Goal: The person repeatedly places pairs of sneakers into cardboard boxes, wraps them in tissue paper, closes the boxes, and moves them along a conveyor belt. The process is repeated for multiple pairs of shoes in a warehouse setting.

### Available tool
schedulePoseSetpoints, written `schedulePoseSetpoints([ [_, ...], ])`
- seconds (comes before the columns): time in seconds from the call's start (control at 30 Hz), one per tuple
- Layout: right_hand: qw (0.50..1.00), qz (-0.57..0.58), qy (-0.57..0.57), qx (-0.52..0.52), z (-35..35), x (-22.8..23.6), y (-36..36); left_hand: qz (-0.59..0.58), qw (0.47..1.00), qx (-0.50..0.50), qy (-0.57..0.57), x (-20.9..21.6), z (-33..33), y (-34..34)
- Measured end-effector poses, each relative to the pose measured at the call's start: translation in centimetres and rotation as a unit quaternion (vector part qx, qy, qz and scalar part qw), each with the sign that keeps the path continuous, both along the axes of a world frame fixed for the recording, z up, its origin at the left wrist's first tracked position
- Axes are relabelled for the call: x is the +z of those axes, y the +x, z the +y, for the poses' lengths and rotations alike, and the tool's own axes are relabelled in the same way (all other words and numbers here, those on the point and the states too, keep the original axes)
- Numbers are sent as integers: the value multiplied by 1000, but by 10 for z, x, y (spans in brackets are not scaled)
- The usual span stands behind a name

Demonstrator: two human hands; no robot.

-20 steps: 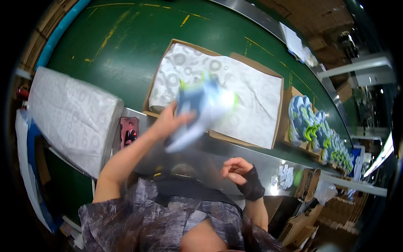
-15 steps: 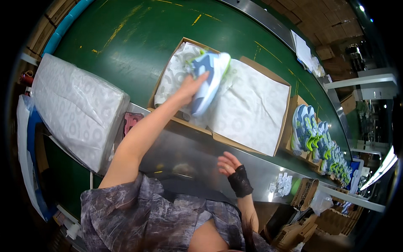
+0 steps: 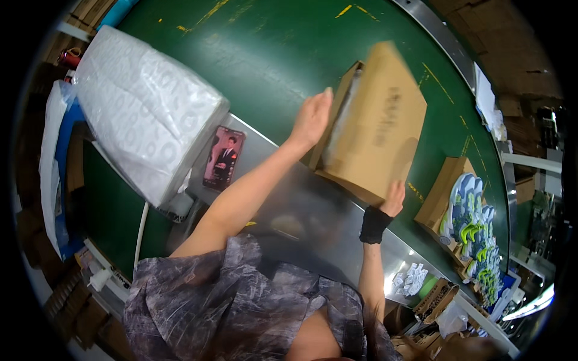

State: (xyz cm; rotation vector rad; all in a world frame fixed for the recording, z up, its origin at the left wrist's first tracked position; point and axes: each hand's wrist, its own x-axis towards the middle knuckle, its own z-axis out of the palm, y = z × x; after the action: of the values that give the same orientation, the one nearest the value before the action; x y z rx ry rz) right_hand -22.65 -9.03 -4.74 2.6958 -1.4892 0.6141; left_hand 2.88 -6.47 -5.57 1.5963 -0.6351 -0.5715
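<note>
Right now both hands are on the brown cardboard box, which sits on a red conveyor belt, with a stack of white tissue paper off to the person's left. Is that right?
Not quite: the head view shows the conveyor belt is green, not red. The rest holds: the left hand and right hand are on the brown cardboard box, and the stack of white tissue paper lies to the person's left.

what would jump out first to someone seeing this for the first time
First the brown cardboard shoe box at centre on the green conveyor belt, its lid blurred, with the left hand on its left side and the right hand at its near corner. Next the big stack of white tissue paper at left, and the row of blue, white and lime sneakers at right.
</note>
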Motion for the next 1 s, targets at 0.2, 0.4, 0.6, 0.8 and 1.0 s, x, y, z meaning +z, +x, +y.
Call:
schedulePoseSetpoints([
  [0.2, 995, 59, 34, 78, 9, -22, -12, 59, 983, -109, 137, -54, -4, -7],
  [0.4, 988, 47, 95, 115, 3, 38, -6, 421, 890, -170, 46, -33, -9, 17],
  [0.6, 988, 2, 25, 155, 33, 107, -32, 471, 861, -191, -22, -12, 40, -16],
  [0.8, 982, -177, 54, 48, 68, 94, -66, 377, 923, -16, -82, 60, 155, 6],
  [1.0, 996, -4, -1, 86, 21, 62, -121, 179, 900, 300, -262, 81, 350, 91],
])
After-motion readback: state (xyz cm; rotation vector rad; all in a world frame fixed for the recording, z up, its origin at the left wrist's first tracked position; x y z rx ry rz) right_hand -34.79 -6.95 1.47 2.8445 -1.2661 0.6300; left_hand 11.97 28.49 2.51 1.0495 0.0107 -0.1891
